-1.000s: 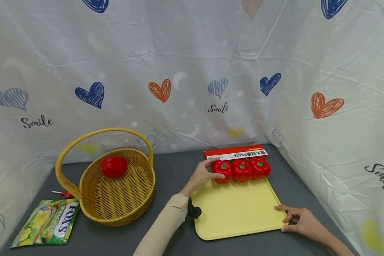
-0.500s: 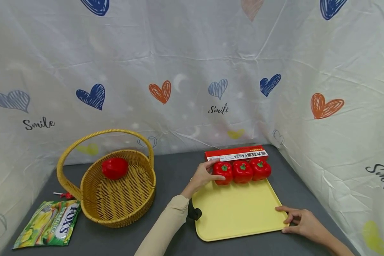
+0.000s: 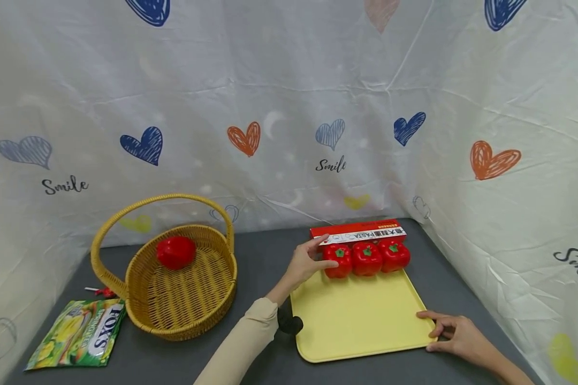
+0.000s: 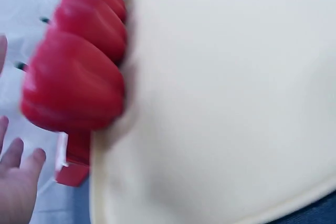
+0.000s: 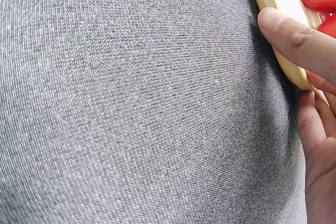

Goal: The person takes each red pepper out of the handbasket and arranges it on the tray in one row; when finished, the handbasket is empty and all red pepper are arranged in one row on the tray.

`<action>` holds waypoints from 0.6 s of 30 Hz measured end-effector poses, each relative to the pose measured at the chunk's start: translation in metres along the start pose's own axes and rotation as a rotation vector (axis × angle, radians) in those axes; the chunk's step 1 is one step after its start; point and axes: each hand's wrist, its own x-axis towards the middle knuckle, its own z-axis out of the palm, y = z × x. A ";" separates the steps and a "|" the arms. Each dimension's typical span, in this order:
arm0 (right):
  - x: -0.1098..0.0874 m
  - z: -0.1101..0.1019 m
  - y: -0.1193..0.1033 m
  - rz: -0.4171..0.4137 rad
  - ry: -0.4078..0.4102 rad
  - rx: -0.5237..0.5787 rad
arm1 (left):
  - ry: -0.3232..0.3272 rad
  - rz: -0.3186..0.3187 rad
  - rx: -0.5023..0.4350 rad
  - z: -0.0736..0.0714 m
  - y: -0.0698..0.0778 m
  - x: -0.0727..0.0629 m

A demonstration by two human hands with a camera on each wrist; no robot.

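Three red bell peppers with green stems stand in a row along the far end of a yellow tray (image 3: pixel 366 321): the left pepper (image 3: pixel 339 266), the middle pepper (image 3: pixel 367 259) and the right pepper (image 3: pixel 394 255). My left hand (image 3: pixel 304 266) is beside the left pepper, thumb and fingers spread; the left wrist view shows a gap between its fingers (image 4: pixel 32 163) and that pepper. At the tray's near right corner, my right hand (image 3: pixel 455 334) holds the rim between thumb and fingers. In the right wrist view the thumb (image 5: pixel 294 38) lies against the tray's edge (image 5: pixel 286 66).
Behind the peppers lies a red pasta box (image 3: pixel 358 231). A wicker basket (image 3: pixel 188 299) with a tall handle stands left, holding another red pepper (image 3: pixel 175 252). Near it lie a lollipop (image 3: pixel 105 292) and a green-yellow FOX'S bag (image 3: pixel 74 337). A heart-printed cloth (image 3: pixel 279 176) hangs behind the grey table.
My left hand has drawn slightly left off the left pepper and its fingers have spread. The right hand stays at the tray corner. The head view has shifted a little.
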 end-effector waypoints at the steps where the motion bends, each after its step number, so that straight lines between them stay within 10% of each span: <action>1: 0.000 0.001 0.000 0.000 0.000 0.003 | 0.029 0.003 0.004 -0.002 0.003 -0.003; 10: -0.002 0.000 0.000 -0.024 -0.003 0.015 | 0.204 -0.001 -0.041 -0.045 0.031 -0.049; 18: -0.001 0.000 0.002 -0.034 -0.016 0.008 | 0.313 -0.092 0.014 -0.131 0.061 -0.099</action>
